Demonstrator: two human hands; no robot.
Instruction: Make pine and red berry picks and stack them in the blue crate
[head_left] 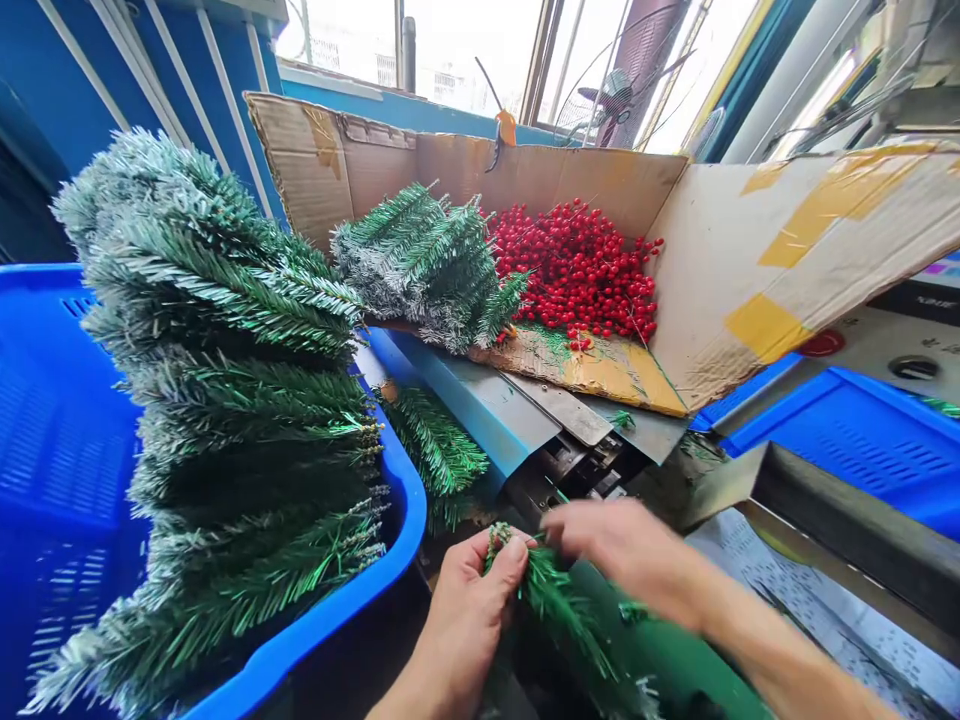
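My left hand grips the stem end of a green artificial pine sprig low in the middle of the view. My right hand pinches the same sprig near its tip, just to the right of the left thumb. Both hands sit directly in front of a small metal machine with a dark slot. The sprig's needles trail down toward the lower edge between my forearms.
A blue plastic crate at left holds a tall stack of frosted pine branches. An open cardboard box behind the machine holds more branches and red berries. Another blue crate lies at right.
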